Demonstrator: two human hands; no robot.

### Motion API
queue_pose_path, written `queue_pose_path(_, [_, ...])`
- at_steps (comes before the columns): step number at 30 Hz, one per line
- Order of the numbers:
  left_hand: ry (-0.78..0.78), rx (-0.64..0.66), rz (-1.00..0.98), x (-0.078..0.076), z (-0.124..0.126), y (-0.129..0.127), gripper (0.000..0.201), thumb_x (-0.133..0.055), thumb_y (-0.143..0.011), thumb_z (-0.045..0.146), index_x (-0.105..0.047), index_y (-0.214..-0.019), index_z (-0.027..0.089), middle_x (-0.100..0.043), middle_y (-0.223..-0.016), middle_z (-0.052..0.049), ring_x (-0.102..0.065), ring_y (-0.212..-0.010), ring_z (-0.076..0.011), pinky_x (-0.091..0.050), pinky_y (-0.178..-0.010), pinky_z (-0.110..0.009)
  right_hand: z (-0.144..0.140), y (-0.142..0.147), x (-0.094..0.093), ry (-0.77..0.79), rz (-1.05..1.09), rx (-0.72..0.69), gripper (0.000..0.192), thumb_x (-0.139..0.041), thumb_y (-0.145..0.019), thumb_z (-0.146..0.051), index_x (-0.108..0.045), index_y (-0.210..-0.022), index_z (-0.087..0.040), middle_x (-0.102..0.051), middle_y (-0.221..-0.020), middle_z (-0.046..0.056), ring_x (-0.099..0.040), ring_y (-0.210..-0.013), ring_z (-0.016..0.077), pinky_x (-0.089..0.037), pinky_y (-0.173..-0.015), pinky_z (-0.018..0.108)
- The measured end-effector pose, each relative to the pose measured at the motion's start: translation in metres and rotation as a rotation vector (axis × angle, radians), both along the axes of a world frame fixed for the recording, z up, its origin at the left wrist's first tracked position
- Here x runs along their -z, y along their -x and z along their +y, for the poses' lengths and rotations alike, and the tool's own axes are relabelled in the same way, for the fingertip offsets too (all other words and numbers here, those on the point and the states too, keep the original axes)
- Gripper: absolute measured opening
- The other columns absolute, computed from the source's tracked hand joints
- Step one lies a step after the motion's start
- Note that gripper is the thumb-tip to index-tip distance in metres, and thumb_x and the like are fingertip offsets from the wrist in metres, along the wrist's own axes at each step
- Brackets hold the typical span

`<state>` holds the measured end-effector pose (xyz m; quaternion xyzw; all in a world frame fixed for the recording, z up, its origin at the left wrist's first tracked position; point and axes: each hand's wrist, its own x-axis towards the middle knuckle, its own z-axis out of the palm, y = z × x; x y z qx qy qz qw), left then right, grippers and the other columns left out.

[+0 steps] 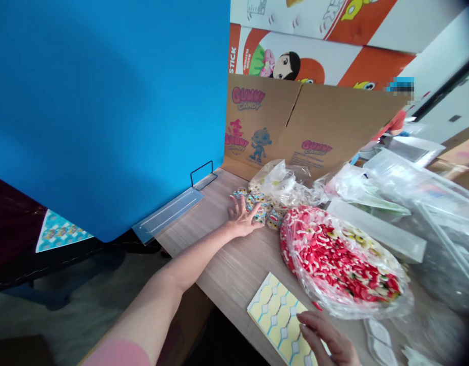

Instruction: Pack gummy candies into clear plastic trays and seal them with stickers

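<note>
My left hand [242,219] reaches across the table with its fingers spread over small packets [260,209] printed with cartoon faces. Its fingertips rest on or just above the packets; which one I cannot tell. Low in the view, my right hand [328,339] hovers over or touches the edge of a stack of yellow printed sheets [278,310] with blue lines and pale shapes. The fingers are slightly bent and apart, with nothing visible between them. Beside the sheets lies a large clear bag [333,254] open on many red and white small pieces.
A tall blue panel [108,112] stands on the left, with a black wire stand [202,175] at its foot. Behind are a cardboard box [272,122] and stacked printed cartons [295,56]. Clear plastic bags [288,183] and white trays [377,231] crowd the right. Another person's arm [390,127] shows beyond.
</note>
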<state>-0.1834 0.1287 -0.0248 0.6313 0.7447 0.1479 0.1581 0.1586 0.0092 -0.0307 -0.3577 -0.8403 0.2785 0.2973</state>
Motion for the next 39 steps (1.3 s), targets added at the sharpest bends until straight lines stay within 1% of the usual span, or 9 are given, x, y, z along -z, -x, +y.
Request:
queue_pose_path(5, [0.041, -0.032, -0.002, -0.008, -0.031, 0.001, 0.085, -0.052, -0.089, 0.063, -0.01, -0.159, 0.039, 0.024, -0.164, -0.016, 0.02, -0.146, -0.0504, -0.01, -0.11, -0.075, -0.004, -0.012, -0.005, -0.012, 0.031, 0.097, 0.024, -0.064, -0.09, -0.04, -0.078, -0.094, -0.021, -0.076, -0.097, 0.01, -0.075, -0.088, 0.022, -0.062, -0.076, 0.024])
queue_pose_path(9, [0.072, 0.008, 0.078, -0.02, -0.063, -0.015, 0.085, -0.052, -0.091, 0.058, -0.014, -0.16, 0.027, 0.017, -0.164, -0.023, 0.016, -0.148, -0.0493, -0.01, -0.11, -0.075, -0.005, -0.036, -0.006, 0.012, 0.008, 0.217, 0.026, -0.062, -0.09, -0.042, -0.077, -0.096, -0.021, -0.075, -0.104, 0.012, -0.074, -0.086, 0.0222, -0.059, -0.054, 0.019])
queue_pose_path(12, [0.087, 0.107, 0.134, -0.028, -0.096, -0.041, 0.084, -0.05, -0.091, 0.06, -0.02, -0.159, 0.02, 0.011, -0.164, -0.026, 0.012, -0.149, -0.0488, -0.009, -0.112, -0.073, -0.007, -0.064, -0.004, -0.019, -0.024, 0.324, 0.029, -0.059, -0.091, -0.044, -0.076, -0.096, -0.021, -0.074, -0.101, 0.011, -0.074, -0.08, 0.0214, -0.053, -0.042, 0.018])
queue_pose_path(15, [0.098, 0.262, 0.127, -0.03, -0.13, -0.07, 0.092, -0.055, -0.086, 0.066, -0.019, -0.159, 0.023, 0.011, -0.165, -0.025, 0.013, -0.148, -0.0486, -0.005, -0.111, -0.074, -0.013, -0.093, -0.008, -0.12, -0.088, 0.444, 0.033, -0.056, -0.091, -0.046, -0.076, -0.093, -0.02, -0.074, -0.097, 0.012, -0.073, -0.077, 0.0215, -0.058, -0.051, 0.022])
queue_pose_path(18, [0.179, 0.371, 0.084, -0.027, -0.15, -0.093, 0.106, -0.067, -0.074, 0.07, -0.019, -0.159, 0.028, 0.009, -0.165, -0.024, 0.012, -0.148, -0.0502, -0.005, -0.11, -0.076, -0.024, -0.115, -0.014, -0.138, -0.153, 0.522, 0.036, -0.055, -0.09, -0.049, -0.076, -0.092, -0.019, -0.074, -0.095, 0.012, -0.07, -0.064, 0.0179, -0.056, -0.046, 0.022])
queue_pose_path(21, [0.253, 0.392, 0.071, -0.022, -0.153, -0.108, 0.113, -0.075, -0.069, 0.067, -0.019, -0.159, 0.028, 0.007, -0.165, -0.025, 0.011, -0.148, -0.0508, -0.005, -0.108, -0.078, -0.035, -0.128, -0.014, -0.113, -0.182, 0.548, 0.037, -0.055, -0.09, -0.05, -0.075, -0.093, -0.019, -0.073, -0.094, 0.011, -0.064, -0.054, 0.0142, -0.052, -0.041, 0.022])
queue_pose_path(27, [0.278, 0.44, 0.101, -0.025, -0.139, -0.117, 0.116, -0.079, -0.067, 0.061, -0.02, -0.159, 0.023, 0.01, -0.165, -0.024, 0.015, -0.148, -0.0499, 0.001, -0.108, -0.079, -0.048, -0.138, 0.004, -0.058, -0.266, 0.482, 0.035, -0.056, -0.091, -0.047, -0.071, -0.106, -0.019, -0.07, -0.11, 0.012, -0.067, -0.064, 0.0146, -0.055, -0.051, 0.025])
queue_pose_path(34, [0.254, 0.499, 0.071, -0.029, -0.131, -0.123, 0.108, -0.082, -0.064, 0.053, -0.027, -0.153, 0.024, -0.039, -0.151, -0.021, -0.018, -0.146, -0.0457, -0.003, -0.107, -0.08, -0.045, -0.124, 0.007, 0.003, -0.432, 0.379, 0.035, -0.057, -0.089, -0.042, -0.067, -0.117, -0.024, -0.068, -0.121, 0.009, -0.067, -0.065, 0.0147, -0.056, -0.057, 0.029])
queue_pose_path(39, [0.178, 0.462, 0.094, -0.027, -0.133, -0.124, 0.106, -0.087, -0.054, 0.052, -0.04, -0.145, 0.022, -0.05, -0.128, -0.017, -0.042, -0.125, -0.0405, -0.011, -0.109, -0.078, -0.036, -0.121, 0.007, -0.004, -0.463, 0.362, 0.038, -0.057, -0.087, -0.039, -0.065, -0.12, -0.023, -0.069, -0.107, 0.007, -0.065, -0.061, 0.0147, -0.054, -0.058, 0.03])
